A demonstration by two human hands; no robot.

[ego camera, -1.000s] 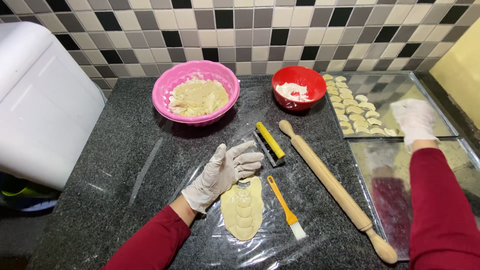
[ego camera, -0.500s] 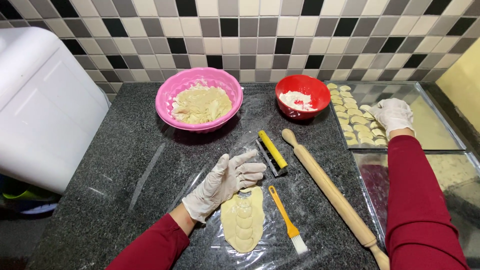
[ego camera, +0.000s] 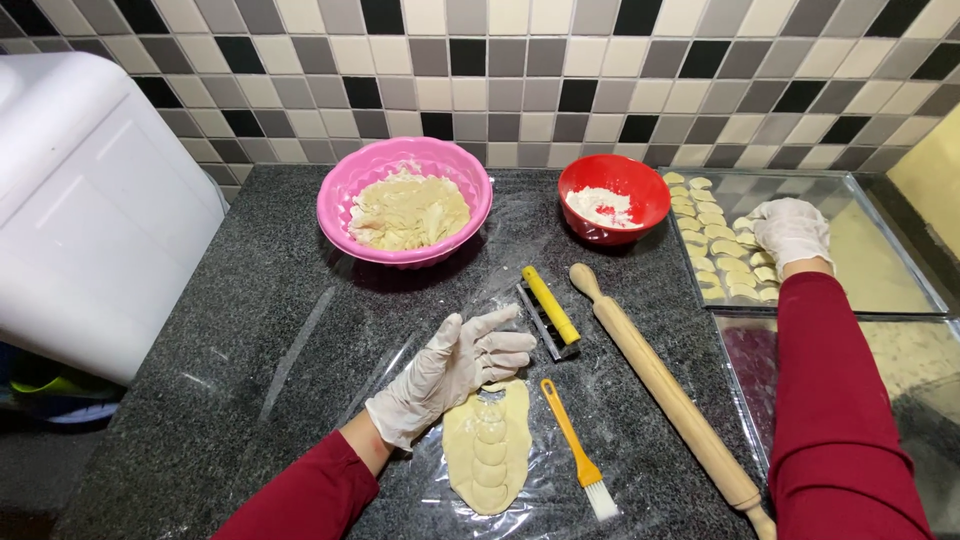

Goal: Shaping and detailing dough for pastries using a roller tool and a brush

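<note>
The dough sheet (ego camera: 487,445) lies flat on a clear plastic film (ego camera: 420,330) spread over the dark speckled granite counter (ego camera: 200,400), near the lower middle of the head view. Round pieces are already pressed out along its middle, one above another. The left hand (ego camera: 450,372), in a thin white glove, rests at the upper edge of the dough with the fingers spread and stretched flat, gripping nothing; the fingertips point towards a small cutter with a yellow handle (ego camera: 547,308) just beside them. A pastry brush (ego camera: 580,462) with an orange handle and white bristles lies just to the right of the dough, apart from it. Further right a long wooden rolling pin (ego camera: 665,388) lies slantwise across the counter.

The right hand (ego camera: 792,232), gloved too, is well apart from the dough, over a glass tray (ego camera: 880,260) at the right side of the counter. Its fingers curl down among the small folded dough pieces (ego camera: 712,240) set in rows on the tray; whether it grips one of them cannot be told. A second tray (ego camera: 900,350) lies nearer, partly behind the red sleeve (ego camera: 835,400).

At the back of the counter stands a pink bowl (ego camera: 404,200) holding pale filling, and beside it a red bowl (ego camera: 613,198) with white flour. A white appliance (ego camera: 90,210) stands at the left, and a checked tile wall (ego camera: 520,70) runs behind.
</note>
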